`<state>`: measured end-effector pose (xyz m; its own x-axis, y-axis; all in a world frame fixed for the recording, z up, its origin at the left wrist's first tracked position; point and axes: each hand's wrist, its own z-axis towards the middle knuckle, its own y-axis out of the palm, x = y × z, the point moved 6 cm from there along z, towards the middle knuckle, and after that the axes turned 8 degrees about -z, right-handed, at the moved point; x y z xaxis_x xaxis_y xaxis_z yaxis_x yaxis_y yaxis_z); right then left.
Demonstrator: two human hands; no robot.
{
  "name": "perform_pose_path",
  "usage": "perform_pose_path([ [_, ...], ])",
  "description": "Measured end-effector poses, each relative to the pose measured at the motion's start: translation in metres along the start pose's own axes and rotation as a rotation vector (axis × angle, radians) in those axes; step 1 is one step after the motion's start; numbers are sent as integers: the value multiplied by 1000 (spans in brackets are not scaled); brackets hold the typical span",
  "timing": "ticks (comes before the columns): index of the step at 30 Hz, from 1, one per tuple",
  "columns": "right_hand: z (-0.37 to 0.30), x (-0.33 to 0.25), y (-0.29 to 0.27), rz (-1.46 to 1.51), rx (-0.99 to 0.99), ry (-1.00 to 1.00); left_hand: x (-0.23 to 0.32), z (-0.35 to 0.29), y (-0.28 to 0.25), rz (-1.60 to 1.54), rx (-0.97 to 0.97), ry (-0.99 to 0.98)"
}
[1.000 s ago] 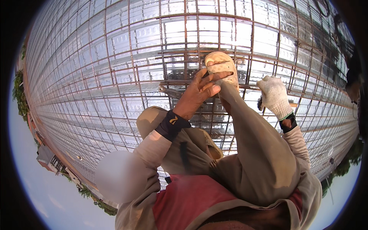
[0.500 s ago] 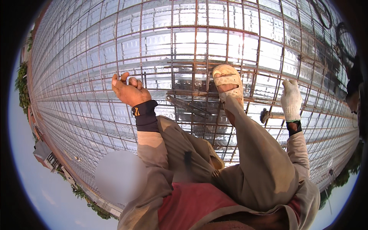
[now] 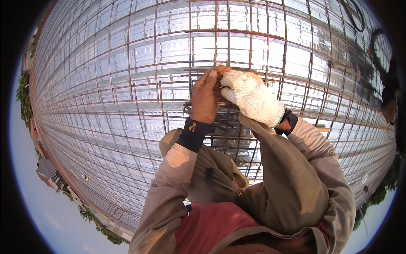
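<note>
My bare left hand (image 3: 205, 95), with a dark band at the wrist, is closed with thumb and fingers pinched together at the rusty rebar mesh (image 3: 229, 46). Against it, my right hand (image 3: 251, 95), in a white knitted glove, is closed too, its fingertips meeting the left ones over the bars. Whatever the two hands hold between them is hidden by the fingers. Beside my left wrist shows the ring end of a dark metal tool (image 3: 187, 109), the remainder covered by my hand and arm. The right hand hides most of my right shoe.
Shiny ribbed metal sheeting (image 3: 173, 48) lies beneath the mesh. A wooden handle (image 3: 323, 129) rests right of my right forearm. Dark cable loops (image 3: 356, 17) lie at far right, near a dark figure at the edge. Trees (image 3: 25, 95) and a building (image 3: 47, 169) stand beyond the left side.
My left hand has moved right and my right hand left, from wide apart to meeting in front of me. The left fingers, loosely curled before, are now pinched.
</note>
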<state>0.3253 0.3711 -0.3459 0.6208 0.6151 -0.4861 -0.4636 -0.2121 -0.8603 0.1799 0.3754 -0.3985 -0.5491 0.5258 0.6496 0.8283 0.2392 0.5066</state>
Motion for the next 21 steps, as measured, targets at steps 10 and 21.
perform_pose_path([
  [10, 11, -14, -18, 95, 80, 138, 14, -7, -12, 122, 53, 84],
  [21, 8, 32, 20, 1299, -2, 801, 11, -10, -2, 84, -148, -182],
])
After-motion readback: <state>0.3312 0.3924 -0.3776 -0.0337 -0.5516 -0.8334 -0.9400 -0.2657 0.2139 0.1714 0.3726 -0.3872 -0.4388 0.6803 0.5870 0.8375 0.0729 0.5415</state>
